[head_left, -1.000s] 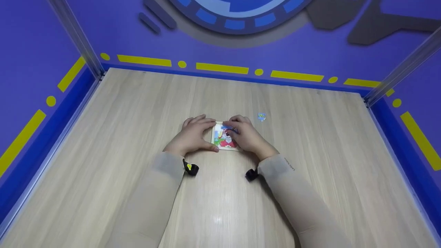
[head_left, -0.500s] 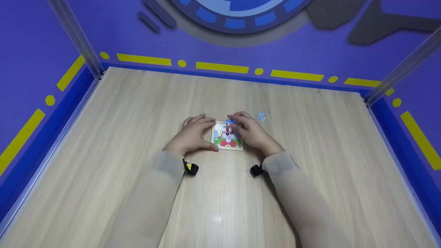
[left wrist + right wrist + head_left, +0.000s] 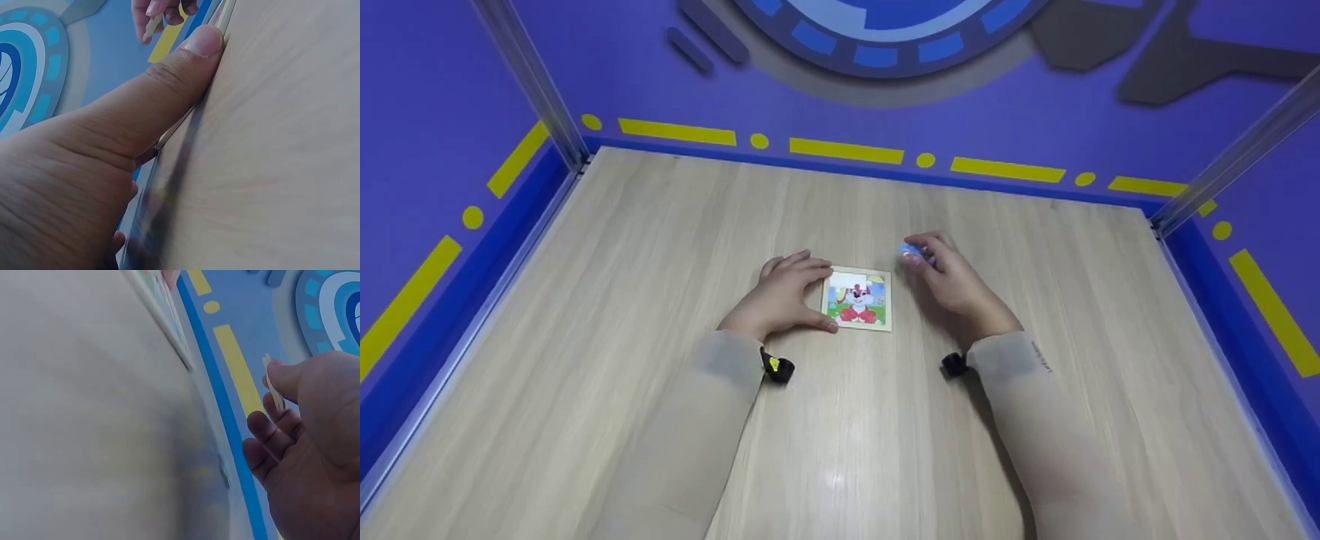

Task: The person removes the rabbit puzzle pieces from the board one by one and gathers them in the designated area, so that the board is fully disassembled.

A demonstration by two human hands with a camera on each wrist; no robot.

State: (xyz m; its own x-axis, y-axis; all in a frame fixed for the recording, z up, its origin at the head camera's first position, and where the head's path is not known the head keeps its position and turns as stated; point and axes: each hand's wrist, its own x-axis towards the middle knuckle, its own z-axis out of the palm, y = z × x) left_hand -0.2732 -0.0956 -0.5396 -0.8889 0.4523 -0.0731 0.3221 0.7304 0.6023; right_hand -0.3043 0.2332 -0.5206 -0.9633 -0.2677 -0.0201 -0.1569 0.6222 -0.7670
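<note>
sleeves: beige, both forearms point(image 3: 690, 442) reaching in from near edge; black wrist-worn cameras point(image 3: 776, 367) by each cuff
table: light wood tabletop point(image 3: 660, 262), bare grain around the work
left hand: point(image 3: 776, 296) flat on table, touching left edge of puzzle board; thumb point(image 3: 174, 73) pressed along the near-left edge, fingers curving over the far-left corner; bracing rather than lifting, fingers relaxed, nothing enclosed
puzzle board: point(image 3: 859, 300) small square tray, lying flat mid-table between the hands; rabbit picture in red on green, mostly filled; pale unfilled gap at upper left area
right hand: point(image 3: 952, 281) lifted just right of board, not touching it; thumb and forefinger pinching a puzzle piece, other fingers loosely curled below
puzzle piece: point(image 3: 911, 251) small, blue face up in head view, held off the table at fingertips, beyond the board's far-right corner; thin pale wooden edge seen in right wrist view point(image 3: 274, 391); also visible small in left wrist view point(image 3: 152, 27)
back wall: purple-blue panel point(image 3: 885, 112) with yellow dash-and-dot stripe, blue circular graphic at top
side walls: same purple with yellow stripes, metal corner posts point(image 3: 529, 75)
</note>
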